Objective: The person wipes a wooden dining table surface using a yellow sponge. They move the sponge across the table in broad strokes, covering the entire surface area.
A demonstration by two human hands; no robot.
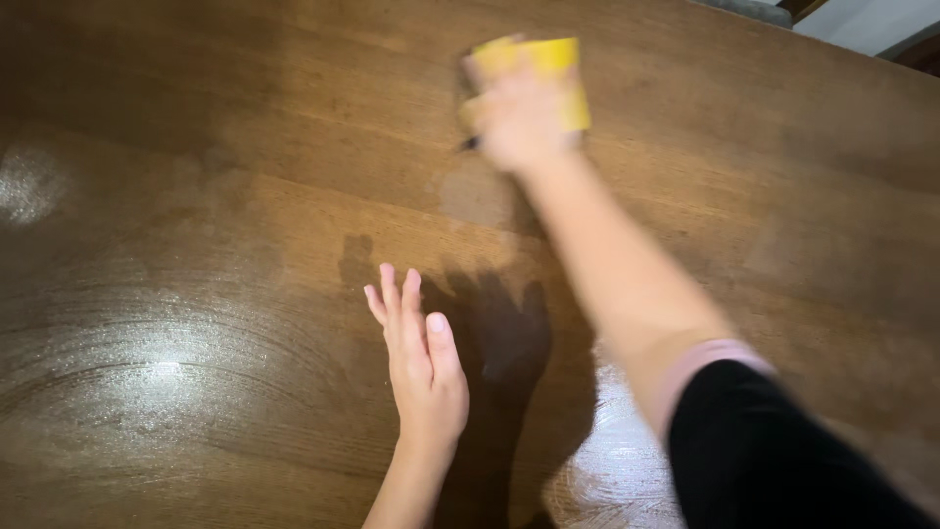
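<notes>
My right hand (pixel 517 118) is stretched far out over a brown wooden table (pixel 245 196) and presses a yellow sponge (pixel 548 69) onto the wood; hand and sponge are blurred. The sponge's dark underside peeks out at its left. My left hand (pixel 419 362) hovers flat near the table's middle, fingers straight and held together, holding nothing. Its shadow falls on the wood just to the right.
The tabletop shines with wet, streaky smears at the left (pixel 147 372) and at the lower middle (pixel 607 460). The table's far edge runs along the top right, with a pale wall (pixel 862 20) beyond it.
</notes>
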